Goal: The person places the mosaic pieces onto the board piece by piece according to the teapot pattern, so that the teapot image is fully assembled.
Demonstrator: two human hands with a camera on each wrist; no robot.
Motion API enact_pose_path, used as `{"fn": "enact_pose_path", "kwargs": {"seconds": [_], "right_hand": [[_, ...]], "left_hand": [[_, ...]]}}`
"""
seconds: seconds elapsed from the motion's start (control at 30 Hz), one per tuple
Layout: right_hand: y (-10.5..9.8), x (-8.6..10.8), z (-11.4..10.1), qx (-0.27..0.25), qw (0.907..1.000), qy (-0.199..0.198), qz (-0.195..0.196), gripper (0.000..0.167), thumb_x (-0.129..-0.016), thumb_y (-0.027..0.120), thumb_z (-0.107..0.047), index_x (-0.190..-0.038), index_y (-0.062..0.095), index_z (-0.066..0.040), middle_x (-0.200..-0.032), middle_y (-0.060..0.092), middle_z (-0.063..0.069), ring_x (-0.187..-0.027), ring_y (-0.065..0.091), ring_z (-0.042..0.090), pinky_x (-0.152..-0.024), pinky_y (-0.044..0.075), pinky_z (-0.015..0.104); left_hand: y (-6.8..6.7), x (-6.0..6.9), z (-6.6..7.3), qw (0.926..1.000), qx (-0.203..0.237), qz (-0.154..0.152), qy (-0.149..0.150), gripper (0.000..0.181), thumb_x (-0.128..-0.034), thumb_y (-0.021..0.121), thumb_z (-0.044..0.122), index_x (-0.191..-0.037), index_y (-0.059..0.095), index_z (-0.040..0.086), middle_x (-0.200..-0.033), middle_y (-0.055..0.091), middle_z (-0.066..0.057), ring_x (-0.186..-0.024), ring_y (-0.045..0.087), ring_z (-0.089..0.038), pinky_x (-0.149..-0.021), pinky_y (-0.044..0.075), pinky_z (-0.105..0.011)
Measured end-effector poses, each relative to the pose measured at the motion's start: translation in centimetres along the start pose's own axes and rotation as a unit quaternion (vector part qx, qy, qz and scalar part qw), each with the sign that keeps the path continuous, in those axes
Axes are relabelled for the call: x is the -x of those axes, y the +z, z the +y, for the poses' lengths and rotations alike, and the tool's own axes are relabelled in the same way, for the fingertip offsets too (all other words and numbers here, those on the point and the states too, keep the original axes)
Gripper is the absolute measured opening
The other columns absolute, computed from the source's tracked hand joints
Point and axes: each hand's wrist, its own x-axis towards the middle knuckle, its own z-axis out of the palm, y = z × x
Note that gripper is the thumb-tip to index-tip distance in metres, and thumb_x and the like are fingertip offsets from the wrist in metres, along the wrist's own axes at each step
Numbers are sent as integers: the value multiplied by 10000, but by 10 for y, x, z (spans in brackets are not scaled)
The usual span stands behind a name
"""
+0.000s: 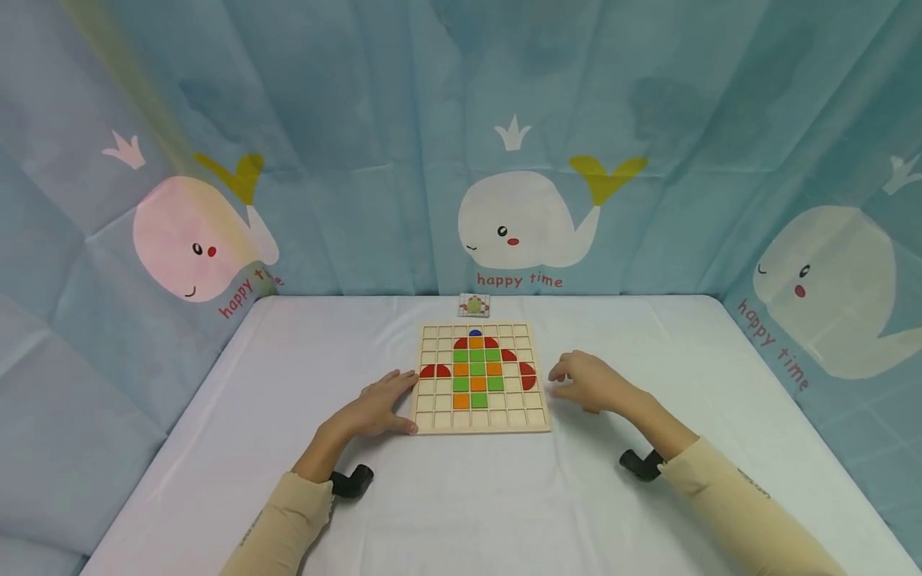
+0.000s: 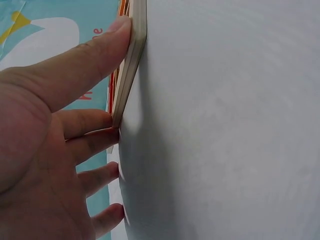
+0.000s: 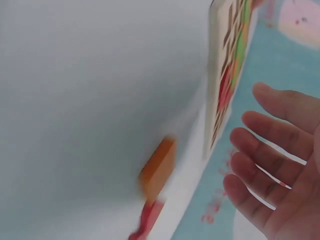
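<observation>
A square wooden grid board (image 1: 441, 420) lies on the table with green tiles (image 1: 478, 356), orange tiles (image 1: 461, 401), several red curved tiles (image 1: 529, 382) and a blue piece (image 1: 475, 333) in its cells. Along its left edge rests my left hand (image 1: 370, 406), fingers extended and thumb near the front corner. The left wrist view has the thumb and fingertips touching the board's side. Just right of the board hovers my right hand (image 1: 587, 382), holding nothing, its fingers loosely bent. Below it on the table lie an orange block (image 3: 160, 167) and a red piece (image 3: 147, 220), both blurred.
Behind the board lies a small picture card (image 1: 474, 306) with a coloured pattern. White cloth (image 1: 461, 504) covers the table. Blue curtains (image 1: 403, 104) with printed whales stand behind and at both sides. Black curved parts (image 1: 353, 482) sit at both wrists.
</observation>
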Motion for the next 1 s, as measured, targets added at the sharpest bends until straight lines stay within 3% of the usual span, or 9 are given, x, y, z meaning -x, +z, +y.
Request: {"fn": "enact_pose_path", "kwargs": {"seconds": [0.2,0.37,0.57,1.0], "right_hand": [[-2,15,21,46,9991,423,-49,258,-830,754,-192,-1032,743,-34,-943,677,35,-871,595,187,-787,534,368],[1,27,34,165,9997,166,24,223,-793,779,-147,-974,748,-19,-820,618,4,-762,499,131,-664,446,277],[3,35,41,294,9994,-27,178,142,-777,768,-86,-903,753,-22,-856,652,15,-802,562,147,-709,506,300],[9,39,37,461,9985,219,172,169,-777,782,-92,-923,748,-14,-876,673,33,-825,607,172,-747,542,347]], "left_hand": [[-1,-1,1,10000,-21,-2,-58,926,-752,829,304,-1509,349,69,-1592,311,-126,-1505,161,-373,-1179,163,-631],[-3,-1,3,10000,-23,1,-37,923,-753,830,288,-1506,350,56,-1588,319,-133,-1500,172,-380,-1179,170,-628],[-3,-1,4,9999,-76,-10,-66,919,-758,828,285,-1507,347,56,-1585,322,-134,-1498,177,-381,-1178,178,-627],[-1,-1,2,9999,-156,-43,-16,925,-749,830,297,-1500,355,42,-1582,322,-149,-1495,179,-390,-1171,187,-632]]}}
